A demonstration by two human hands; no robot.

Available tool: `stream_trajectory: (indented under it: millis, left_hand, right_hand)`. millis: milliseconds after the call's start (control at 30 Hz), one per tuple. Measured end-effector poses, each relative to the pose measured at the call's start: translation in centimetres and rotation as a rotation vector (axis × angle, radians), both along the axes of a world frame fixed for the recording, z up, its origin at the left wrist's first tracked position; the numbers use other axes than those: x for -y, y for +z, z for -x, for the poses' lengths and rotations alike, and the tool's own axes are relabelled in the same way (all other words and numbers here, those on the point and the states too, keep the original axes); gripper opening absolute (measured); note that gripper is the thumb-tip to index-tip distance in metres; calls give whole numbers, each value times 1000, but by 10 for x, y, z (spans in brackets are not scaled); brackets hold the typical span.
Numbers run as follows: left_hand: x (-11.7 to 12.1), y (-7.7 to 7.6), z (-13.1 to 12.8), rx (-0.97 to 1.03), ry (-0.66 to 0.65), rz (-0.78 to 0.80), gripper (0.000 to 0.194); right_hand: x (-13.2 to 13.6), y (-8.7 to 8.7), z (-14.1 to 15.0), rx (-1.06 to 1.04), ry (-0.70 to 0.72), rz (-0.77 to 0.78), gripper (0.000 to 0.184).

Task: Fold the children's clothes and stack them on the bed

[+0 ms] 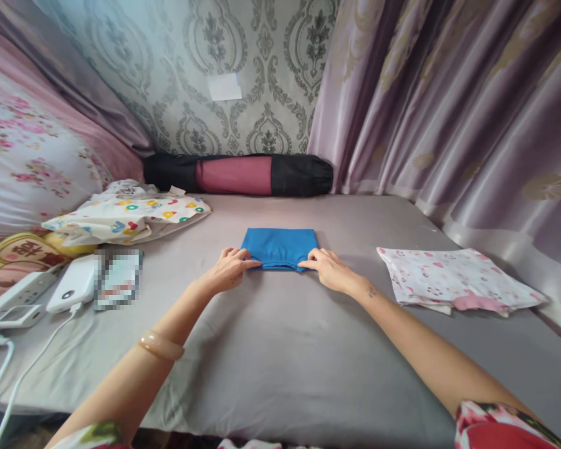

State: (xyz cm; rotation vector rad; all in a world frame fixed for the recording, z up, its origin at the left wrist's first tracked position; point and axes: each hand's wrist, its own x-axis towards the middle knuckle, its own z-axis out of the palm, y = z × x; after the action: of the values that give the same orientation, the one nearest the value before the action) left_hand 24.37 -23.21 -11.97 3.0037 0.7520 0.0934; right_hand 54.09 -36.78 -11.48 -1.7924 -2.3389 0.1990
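A folded blue garment (279, 246) lies on the grey bed sheet (285, 349) in the middle of the view. My left hand (228, 269) pinches its near left corner, fingers closed on the cloth. Closed the same way, my right hand (328, 268) grips the near right corner. Both arms reach forward from the bottom of the view; a pale bangle (161, 345) sits on my left wrist.
A folded white patterned cloth (455, 279) lies at the right. At the left lie a colourful printed cloth (126, 217), a white power bank (73, 284) with cable, a power strip (14, 296) and a floral pillow (23, 156). A black and maroon rolled bag (238, 174) rests against the wall; curtains (449, 106) hang at the right.
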Motion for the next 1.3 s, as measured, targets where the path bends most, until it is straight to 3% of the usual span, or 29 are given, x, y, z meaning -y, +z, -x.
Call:
stream_trajectory:
  millis: [200, 300, 433, 533, 633, 800, 900, 1167, 1300]
  left_hand:
    - [-3, 13, -45, 114, 162, 41, 38]
    - [-5, 6, -76, 182, 281, -21, 35]
    - [-7, -13, -102, 146, 327, -98, 43]
    - [-7, -27, -106, 86, 340, -102, 50]
    - [-8, -31, -106, 37, 326, -86, 51]
    - [-17, -10, -112, -24, 277, -67, 37]
    - [-25, -2, -119, 4, 291, -83, 33]
    - [-29, -34, -119, 66, 343, -60, 48]
    - [-28, -36, -118, 89, 451, -84, 53]
  right_hand:
    - [-35, 5, 30, -49, -166, -77, 39]
    - [-57, -1, 48, -54, -253, -145, 40]
    - [-76, -12, 60, -12, -303, -116, 47]
    - [-80, -19, 62, 5, -288, -32, 53]
    - [-81, -22, 60, 13, -273, 22, 57]
    - [-91, -9, 57, 13, -257, 131, 53]
    - [-100, -5, 57, 10, -292, 30, 49]
    - [-102, -34, 57, -9, -313, -36, 55]
    - [-101, -36, 57, -3, -471, -57, 57]
